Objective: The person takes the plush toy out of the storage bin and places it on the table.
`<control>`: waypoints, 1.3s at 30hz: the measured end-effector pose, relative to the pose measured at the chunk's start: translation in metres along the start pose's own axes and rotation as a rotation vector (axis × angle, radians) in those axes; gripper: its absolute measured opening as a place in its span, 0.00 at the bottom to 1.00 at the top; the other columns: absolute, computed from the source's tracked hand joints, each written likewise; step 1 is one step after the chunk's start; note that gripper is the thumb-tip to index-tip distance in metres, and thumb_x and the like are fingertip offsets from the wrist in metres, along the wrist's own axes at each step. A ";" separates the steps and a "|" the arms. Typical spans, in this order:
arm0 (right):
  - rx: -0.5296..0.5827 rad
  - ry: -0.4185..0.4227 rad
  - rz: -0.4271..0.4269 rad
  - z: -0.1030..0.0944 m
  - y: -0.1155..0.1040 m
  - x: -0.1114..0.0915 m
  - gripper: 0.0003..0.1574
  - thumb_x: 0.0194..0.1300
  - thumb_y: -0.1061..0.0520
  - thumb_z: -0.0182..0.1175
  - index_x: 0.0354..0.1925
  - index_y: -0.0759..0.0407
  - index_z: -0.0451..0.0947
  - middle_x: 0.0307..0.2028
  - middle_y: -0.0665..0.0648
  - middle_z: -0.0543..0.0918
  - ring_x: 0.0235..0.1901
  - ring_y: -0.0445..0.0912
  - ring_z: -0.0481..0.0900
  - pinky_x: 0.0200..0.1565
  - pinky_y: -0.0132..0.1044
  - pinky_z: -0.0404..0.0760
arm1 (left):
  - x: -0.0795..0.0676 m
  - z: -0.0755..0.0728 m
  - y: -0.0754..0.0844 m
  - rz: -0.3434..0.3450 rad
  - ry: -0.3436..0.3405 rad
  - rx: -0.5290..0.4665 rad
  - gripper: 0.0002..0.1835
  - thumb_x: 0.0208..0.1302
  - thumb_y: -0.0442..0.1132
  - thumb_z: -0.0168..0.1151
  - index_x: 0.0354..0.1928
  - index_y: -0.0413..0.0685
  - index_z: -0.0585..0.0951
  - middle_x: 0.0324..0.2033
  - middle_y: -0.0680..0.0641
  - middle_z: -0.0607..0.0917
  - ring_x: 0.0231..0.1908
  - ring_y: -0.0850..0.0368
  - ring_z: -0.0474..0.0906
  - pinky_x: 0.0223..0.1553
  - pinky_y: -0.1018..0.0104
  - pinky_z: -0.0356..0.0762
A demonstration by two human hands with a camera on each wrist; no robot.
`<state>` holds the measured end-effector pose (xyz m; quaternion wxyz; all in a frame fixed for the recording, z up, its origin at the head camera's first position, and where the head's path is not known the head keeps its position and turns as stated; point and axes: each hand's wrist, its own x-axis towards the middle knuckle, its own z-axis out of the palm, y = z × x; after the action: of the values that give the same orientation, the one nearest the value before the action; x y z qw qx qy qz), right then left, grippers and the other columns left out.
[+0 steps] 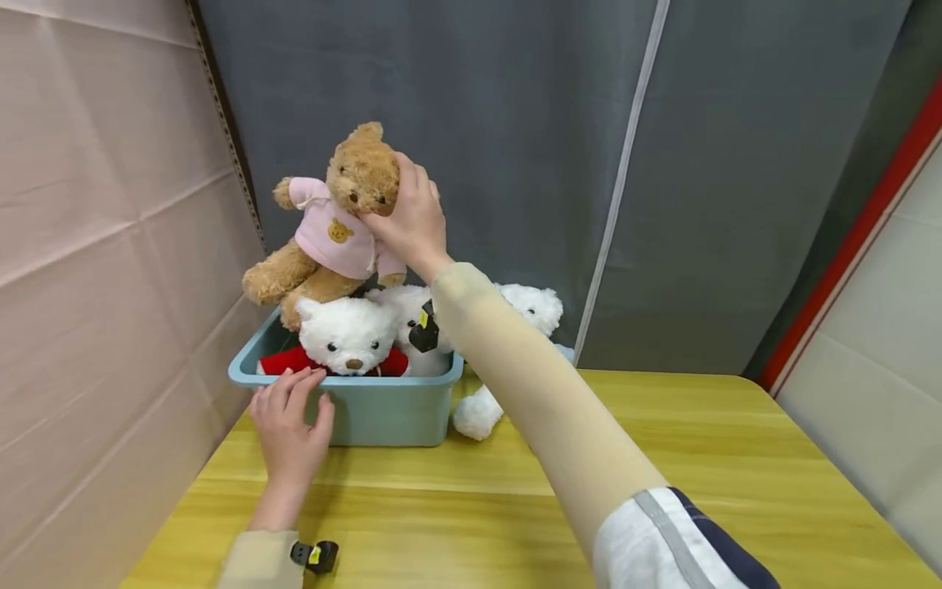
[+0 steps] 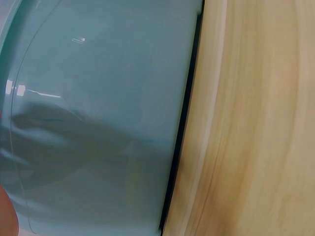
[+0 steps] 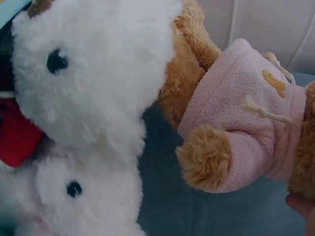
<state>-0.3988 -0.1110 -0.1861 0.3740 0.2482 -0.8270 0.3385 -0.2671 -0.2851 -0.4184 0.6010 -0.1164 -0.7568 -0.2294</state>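
My right hand (image 1: 414, 219) grips a brown teddy bear (image 1: 361, 176) by the side of its head. The bear wears a pink hoodie (image 3: 241, 118) and is held above the back left of a blue-green plastic bin (image 1: 390, 413), its legs by the rim. Inside the bin sit a white bear in red (image 1: 349, 331) and a second white bear (image 1: 415, 311), partly hidden by the right wrist. My left hand (image 1: 290, 421) rests its fingers on the bin's front rim. In the left wrist view the bin's wall (image 2: 103, 73) fills much of the picture.
Another white plush (image 1: 533, 307) is on the wooden table (image 1: 699, 458) right of the bin, largely covered by my right arm. A pale fabric wall (image 1: 110, 245) stands close on the left, and a grey curtain (image 1: 478, 106) hangs behind.
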 end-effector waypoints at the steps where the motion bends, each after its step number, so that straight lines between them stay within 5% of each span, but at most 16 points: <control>1: 0.009 0.010 -0.009 -0.003 0.002 0.002 0.57 0.52 0.39 0.69 0.72 0.52 0.54 0.63 0.55 0.67 0.58 0.49 0.69 0.53 0.39 0.74 | 0.000 0.000 -0.001 0.000 0.003 0.000 0.15 0.57 0.37 0.55 0.43 0.41 0.84 0.44 0.39 0.83 0.50 0.35 0.74 0.55 0.35 0.58; 20: -0.006 0.090 -0.055 -0.078 0.053 0.022 0.54 0.51 0.44 0.71 0.70 0.56 0.58 0.59 0.57 0.69 0.58 0.48 0.69 0.58 0.32 0.67 | -0.002 0.015 -0.013 -0.004 0.005 -0.031 0.15 0.57 0.37 0.55 0.44 0.40 0.84 0.45 0.38 0.83 0.51 0.35 0.73 0.52 0.42 0.60; 33: 0.093 0.039 -0.268 -0.136 0.083 -0.001 0.52 0.48 0.53 0.73 0.68 0.61 0.61 0.60 0.59 0.69 0.58 0.45 0.69 0.59 0.31 0.65 | -0.001 0.009 -0.028 -0.025 0.015 -0.035 0.16 0.55 0.37 0.56 0.44 0.40 0.84 0.47 0.37 0.82 0.52 0.33 0.72 0.53 0.43 0.60; 39: 0.085 0.008 -0.302 -0.170 0.100 -0.016 0.51 0.47 0.56 0.74 0.67 0.62 0.63 0.59 0.59 0.71 0.58 0.46 0.69 0.60 0.34 0.66 | 0.001 0.009 -0.030 -0.036 0.003 -0.043 0.16 0.56 0.38 0.56 0.45 0.39 0.83 0.48 0.37 0.82 0.53 0.33 0.71 0.54 0.43 0.59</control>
<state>-0.3792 0.0830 -0.1521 0.4132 0.3837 -0.7638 0.3140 -0.2891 -0.3066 -0.4249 0.5955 -0.1153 -0.7526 -0.2562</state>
